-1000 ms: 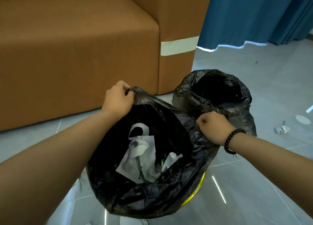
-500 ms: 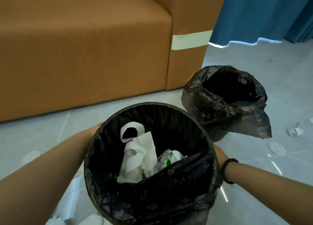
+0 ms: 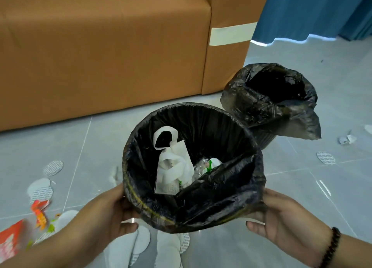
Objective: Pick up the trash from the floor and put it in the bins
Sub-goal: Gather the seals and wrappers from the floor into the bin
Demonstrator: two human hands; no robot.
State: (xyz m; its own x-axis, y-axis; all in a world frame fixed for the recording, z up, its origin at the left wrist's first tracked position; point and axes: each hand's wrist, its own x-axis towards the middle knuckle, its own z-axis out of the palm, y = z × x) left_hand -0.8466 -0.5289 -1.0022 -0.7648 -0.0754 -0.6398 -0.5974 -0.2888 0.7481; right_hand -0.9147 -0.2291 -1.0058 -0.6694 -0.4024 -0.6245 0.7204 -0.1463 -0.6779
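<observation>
Both hands cradle the near bin (image 3: 193,167) by its sides: the left hand (image 3: 112,213) curls round the left wall, the right hand (image 3: 281,221) cups the right wall, fingers under the liner. Inside lie white plastic wrappers (image 3: 173,167) and a crumpled clear one. Loose trash lies mostly to the left, nearer the left hand: red-orange wrappers (image 3: 40,211) and about five white paper discs (image 3: 53,168). Rightward sit one more disc (image 3: 326,158) and one crumpled scrap (image 3: 347,139). A second lined bin (image 3: 275,98) stands beyond, by the brown sofa (image 3: 100,46)
</observation>
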